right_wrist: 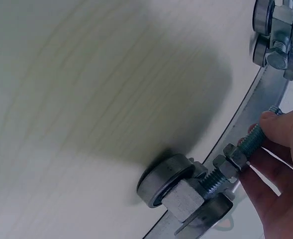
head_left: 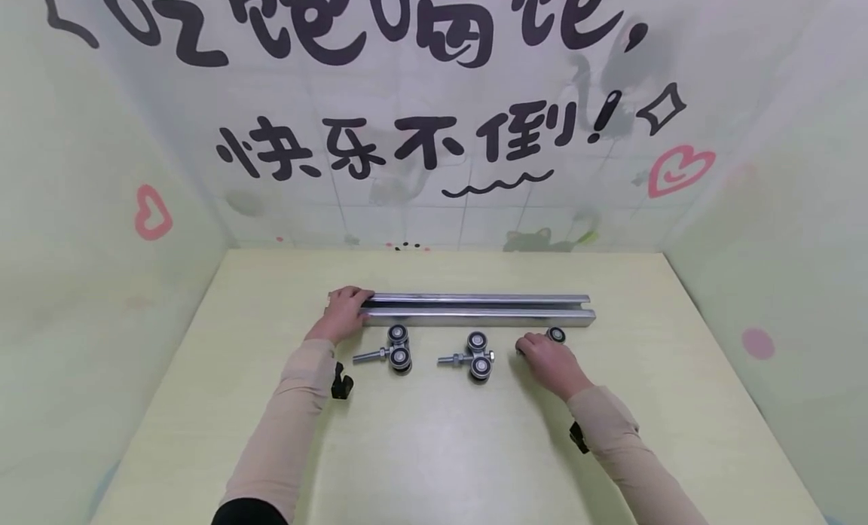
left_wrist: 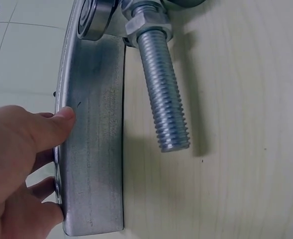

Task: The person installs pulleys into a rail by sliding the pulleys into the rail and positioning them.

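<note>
A long steel rail lies across the pale wooden table. My left hand grips its left end; in the left wrist view the thumb presses the rail's side while the fingers curl round the far edge. My right hand pinches the threaded bolt of a wheeled roller beside the rail's right part. In the right wrist view the fingers hold that bolt, and the roller's wheel rests on the table.
Two more rollers lie in front of the rail, one near my left hand and one at the middle. A wall with printed characters closes the back, and plain panels stand at both sides.
</note>
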`<state>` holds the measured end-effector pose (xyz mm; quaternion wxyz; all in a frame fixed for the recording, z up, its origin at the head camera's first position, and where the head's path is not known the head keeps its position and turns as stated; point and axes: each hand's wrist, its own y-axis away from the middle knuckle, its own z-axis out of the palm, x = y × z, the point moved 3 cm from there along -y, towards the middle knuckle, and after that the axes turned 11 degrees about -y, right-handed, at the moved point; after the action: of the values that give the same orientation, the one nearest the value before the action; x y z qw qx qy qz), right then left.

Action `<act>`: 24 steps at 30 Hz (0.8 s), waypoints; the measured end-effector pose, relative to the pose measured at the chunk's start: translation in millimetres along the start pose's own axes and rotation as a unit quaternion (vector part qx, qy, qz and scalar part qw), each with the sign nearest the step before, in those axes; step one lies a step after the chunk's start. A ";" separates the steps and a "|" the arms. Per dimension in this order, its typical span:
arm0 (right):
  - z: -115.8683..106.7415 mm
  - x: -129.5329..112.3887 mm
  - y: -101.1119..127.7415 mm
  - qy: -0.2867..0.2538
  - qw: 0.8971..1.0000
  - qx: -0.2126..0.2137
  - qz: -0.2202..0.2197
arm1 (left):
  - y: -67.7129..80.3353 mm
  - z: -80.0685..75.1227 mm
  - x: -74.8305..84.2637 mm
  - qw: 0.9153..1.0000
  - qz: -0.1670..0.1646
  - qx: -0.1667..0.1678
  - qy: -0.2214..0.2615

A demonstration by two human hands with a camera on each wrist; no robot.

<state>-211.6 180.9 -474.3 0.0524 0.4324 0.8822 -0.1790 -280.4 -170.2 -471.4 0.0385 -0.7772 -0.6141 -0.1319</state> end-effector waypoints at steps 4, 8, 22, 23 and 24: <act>-5.7 0.8 2.7 -0.030 0.999 0.027 0.004 | -1.9 3.6 -3.1 1.000 0.015 0.016 0.004; -11.3 3.3 2.9 -0.045 0.998 0.045 0.009 | -1.5 3.1 -2.2 1.000 0.017 0.015 0.011; -29.0 12.6 5.0 -0.094 0.991 0.073 0.063 | -0.5 1.8 1.9 1.000 0.010 0.008 -0.017; -30.5 13.7 5.6 -0.095 0.990 0.077 0.068 | -0.6 2.2 1.5 1.000 0.012 0.010 -0.018; -32.1 14.9 6.3 -0.096 0.990 0.080 0.073 | -0.7 2.5 1.2 1.000 0.011 0.011 -0.017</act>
<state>-213.9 207.2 -449.9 0.1150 0.4794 0.8220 -0.2851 -280.4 -168.3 -473.6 0.0378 -0.7856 -0.6073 -0.1120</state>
